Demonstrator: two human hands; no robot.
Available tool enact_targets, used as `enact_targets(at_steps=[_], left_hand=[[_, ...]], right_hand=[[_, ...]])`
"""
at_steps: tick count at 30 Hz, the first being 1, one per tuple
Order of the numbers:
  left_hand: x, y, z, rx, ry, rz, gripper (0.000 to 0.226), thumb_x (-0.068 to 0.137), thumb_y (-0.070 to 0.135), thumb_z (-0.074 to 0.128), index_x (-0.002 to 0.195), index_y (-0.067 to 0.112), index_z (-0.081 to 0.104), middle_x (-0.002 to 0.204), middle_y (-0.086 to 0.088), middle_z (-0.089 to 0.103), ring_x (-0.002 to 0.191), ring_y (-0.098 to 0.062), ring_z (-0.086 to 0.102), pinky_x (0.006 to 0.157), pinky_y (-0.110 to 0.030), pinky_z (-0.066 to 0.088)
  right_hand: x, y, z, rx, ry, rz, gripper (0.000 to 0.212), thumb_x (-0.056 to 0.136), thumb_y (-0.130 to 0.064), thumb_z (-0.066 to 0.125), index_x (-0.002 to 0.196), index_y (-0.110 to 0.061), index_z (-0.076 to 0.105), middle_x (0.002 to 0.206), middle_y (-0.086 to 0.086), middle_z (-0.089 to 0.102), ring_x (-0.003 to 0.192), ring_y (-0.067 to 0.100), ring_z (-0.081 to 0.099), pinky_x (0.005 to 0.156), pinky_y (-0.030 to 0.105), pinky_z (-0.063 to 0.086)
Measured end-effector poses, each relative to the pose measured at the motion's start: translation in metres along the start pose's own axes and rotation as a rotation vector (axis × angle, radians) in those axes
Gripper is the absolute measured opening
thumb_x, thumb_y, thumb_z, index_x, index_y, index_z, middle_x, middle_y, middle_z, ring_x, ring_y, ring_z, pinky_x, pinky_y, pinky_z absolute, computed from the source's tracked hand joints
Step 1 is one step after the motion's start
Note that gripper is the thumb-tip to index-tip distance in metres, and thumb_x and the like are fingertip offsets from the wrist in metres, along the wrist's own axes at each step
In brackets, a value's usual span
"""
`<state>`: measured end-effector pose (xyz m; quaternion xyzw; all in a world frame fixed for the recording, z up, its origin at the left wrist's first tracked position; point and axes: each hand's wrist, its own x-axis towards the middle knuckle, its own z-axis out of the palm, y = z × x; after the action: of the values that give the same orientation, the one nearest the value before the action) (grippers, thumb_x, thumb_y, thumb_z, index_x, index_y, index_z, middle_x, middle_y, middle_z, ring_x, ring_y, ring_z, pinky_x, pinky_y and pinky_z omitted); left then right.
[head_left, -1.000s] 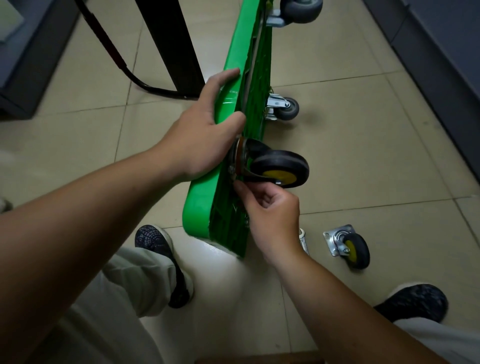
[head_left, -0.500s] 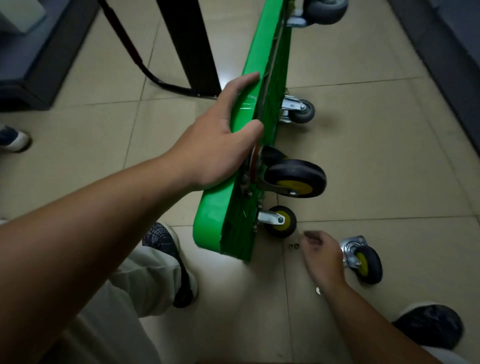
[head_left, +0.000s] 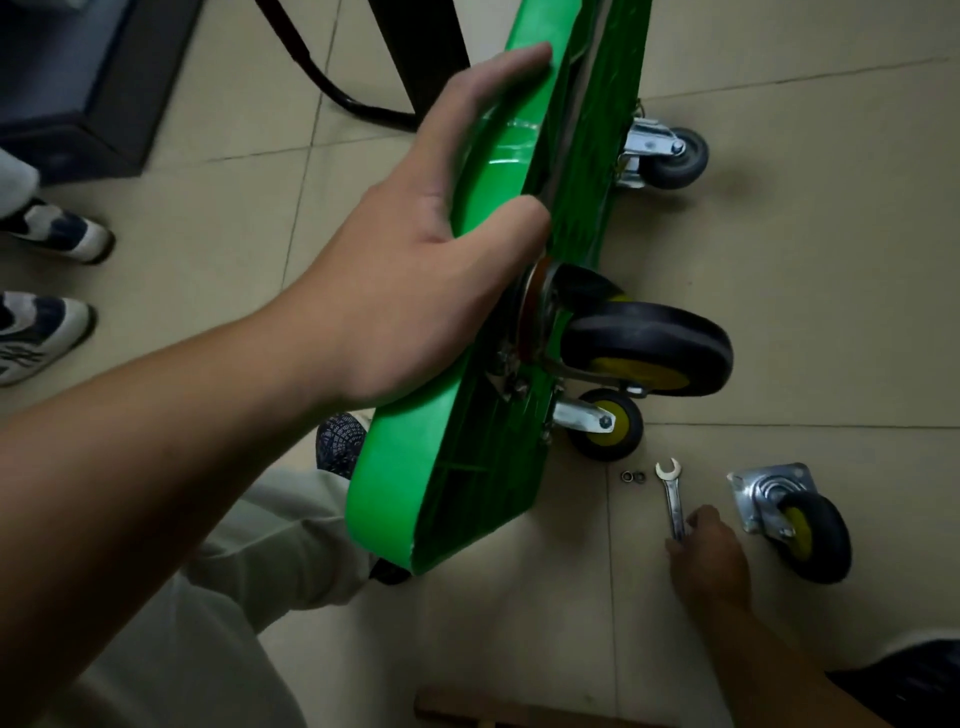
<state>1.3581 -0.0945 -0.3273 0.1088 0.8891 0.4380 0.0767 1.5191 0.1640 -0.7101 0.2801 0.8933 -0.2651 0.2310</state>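
A green plastic trolley deck (head_left: 400, 483) stands on its edge on the tiled floor. My left hand (head_left: 415, 280) grips its upper rim, thumb on the near face. A black caster with a yellow hub (head_left: 649, 353) sits on the deck's underside just below that hand. A smaller yellow-hubbed caster (head_left: 605, 423) sits lower down, and a grey caster (head_left: 670, 156) farther along. On the floor, my right hand (head_left: 709, 556) holds the handle end of a small silver wrench (head_left: 672, 499). Two small nuts (head_left: 634, 476) lie beside the wrench head.
A loose caster with a metal plate (head_left: 789, 519) lies on the floor right of my right hand. Another person's shoes (head_left: 36, 332) stand at the left edge. A black post and curved bar (head_left: 358, 104) rise behind the deck. My own shoe (head_left: 340, 441) is under the deck.
My right hand left the mounted caster, dropped to the floor and now holds the wrench. The left hand kept its grip on the deck.
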Motion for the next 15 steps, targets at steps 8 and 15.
enact_targets(at_steps=[8, 15], left_hand=[[0.002, 0.002, 0.002, 0.033, 0.006, -0.021, 0.065, 0.094, 0.026, 0.053, 0.152, 0.044, 0.029, 0.093, 0.035, 0.059, 0.066, 0.005, 0.059, 0.058, -0.012, 0.045], [-0.002, 0.015, 0.002, 0.079, 0.019, -0.045, 0.067, 0.089, 0.040, 0.052, 0.150, 0.051, 0.027, 0.114, 0.009, 0.061, 0.082, -0.005, 0.064, 0.081, -0.033, 0.054]], right_hand=[[-0.013, -0.007, -0.025, 0.125, -0.019, -0.088, 0.011, 0.094, -0.008, 0.056, 0.083, -0.008, 0.052, 0.085, 0.014, 0.059, 0.083, 0.038, 0.060, 0.070, 0.036, 0.043], [-0.074, -0.047, -0.136, 0.067, 0.135, -0.643, 0.007, 0.098, -0.024, 0.052, 0.093, -0.027, 0.050, 0.061, -0.010, 0.047, 0.053, 0.006, 0.047, 0.048, 0.035, 0.040]])
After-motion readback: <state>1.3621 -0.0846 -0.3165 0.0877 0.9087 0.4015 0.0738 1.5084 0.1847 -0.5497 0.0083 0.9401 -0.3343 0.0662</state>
